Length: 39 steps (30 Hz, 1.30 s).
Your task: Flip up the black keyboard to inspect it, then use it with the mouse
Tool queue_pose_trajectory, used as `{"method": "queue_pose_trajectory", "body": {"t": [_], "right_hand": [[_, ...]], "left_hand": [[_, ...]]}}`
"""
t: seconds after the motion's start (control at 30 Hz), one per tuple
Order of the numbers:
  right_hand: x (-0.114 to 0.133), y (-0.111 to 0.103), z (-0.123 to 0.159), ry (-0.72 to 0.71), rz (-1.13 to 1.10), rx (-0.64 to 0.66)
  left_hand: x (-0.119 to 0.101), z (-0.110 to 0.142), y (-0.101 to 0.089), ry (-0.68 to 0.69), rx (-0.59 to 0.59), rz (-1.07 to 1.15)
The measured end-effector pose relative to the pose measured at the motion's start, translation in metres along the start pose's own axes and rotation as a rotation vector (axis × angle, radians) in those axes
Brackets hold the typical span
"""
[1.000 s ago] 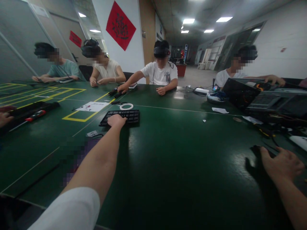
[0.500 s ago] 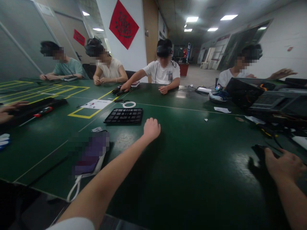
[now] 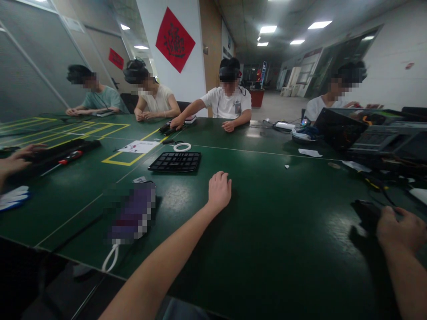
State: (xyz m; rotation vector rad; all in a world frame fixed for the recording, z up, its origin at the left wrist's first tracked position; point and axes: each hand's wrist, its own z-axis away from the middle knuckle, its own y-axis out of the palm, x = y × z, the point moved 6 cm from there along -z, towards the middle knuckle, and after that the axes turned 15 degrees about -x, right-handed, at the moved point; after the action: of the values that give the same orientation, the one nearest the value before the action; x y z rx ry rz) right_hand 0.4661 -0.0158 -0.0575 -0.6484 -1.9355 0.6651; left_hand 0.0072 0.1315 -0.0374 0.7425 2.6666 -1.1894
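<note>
My left hand (image 3: pixel 220 191) rests on the green table (image 3: pixel 283 240), fingers loosely curled together, and no object shows in it. A black rack-like panel with a grid of square cells (image 3: pixel 175 162) lies beyond it to the left. Also left of my forearm is a purple object (image 3: pixel 133 211), blurred out, with a white loop strap (image 3: pixel 111 258). At the right edge my right hand (image 3: pixel 402 229) is closed, its thumb and fingers against a flat black object (image 3: pixel 368 211). That object's kind is too dark to make out.
A white ring (image 3: pixel 182 147) and a white sheet (image 3: pixel 140 146) lie farther off. Opened computer cases (image 3: pixel 383 138) crowd the right, with cables and paper scraps. A red-handled screwdriver (image 3: pixel 70 157) and another person's hand (image 3: pixel 20 160) are at left. Several headset-wearing people sit opposite.
My left hand has come slightly nearer and to the right, its fingers looser. My right hand has shifted a little right, beside the black object. The view has turned slightly left.
</note>
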Motion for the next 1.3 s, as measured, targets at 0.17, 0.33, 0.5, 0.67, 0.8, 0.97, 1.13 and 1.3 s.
{"method": "queue_pose_trajectory", "body": {"t": [0.17, 0.33, 0.5, 0.67, 0.8, 0.97, 1.13, 1.3], "right_hand": [[-0.002, -0.005, 0.0, 0.075, -0.088, -0.053], [-0.012, 0.004, -0.007, 0.046, -0.088, -0.081], [-0.013, 0.009, -0.009, 0.016, -0.056, -0.048], [-0.004, 0.005, -0.005, -0.012, -0.014, -0.004], [0.0, 0.004, -0.003, -0.025, 0.019, 0.052], [0.0, 0.005, -0.004, -0.032, 0.052, 0.092], [0.001, 0.008, -0.002, -0.028, 0.073, 0.114], [-0.001, 0.011, -0.004, -0.054, 0.106, 0.12]], "left_hand": [[0.037, -0.002, 0.0, -0.354, -0.128, 0.072], [0.046, -0.005, -0.02, -0.377, -0.281, 0.076], [0.016, -0.005, -0.019, -0.032, 0.168, -0.117], [0.005, 0.011, -0.008, 0.019, 0.548, -0.267], [-0.006, 0.017, -0.005, 0.086, 0.567, -0.257], [-0.008, 0.021, -0.002, -0.023, 0.492, -0.178], [0.017, 0.013, 0.001, -0.465, 0.419, 0.289], [0.046, -0.011, -0.005, -0.781, 0.374, 0.637]]}}
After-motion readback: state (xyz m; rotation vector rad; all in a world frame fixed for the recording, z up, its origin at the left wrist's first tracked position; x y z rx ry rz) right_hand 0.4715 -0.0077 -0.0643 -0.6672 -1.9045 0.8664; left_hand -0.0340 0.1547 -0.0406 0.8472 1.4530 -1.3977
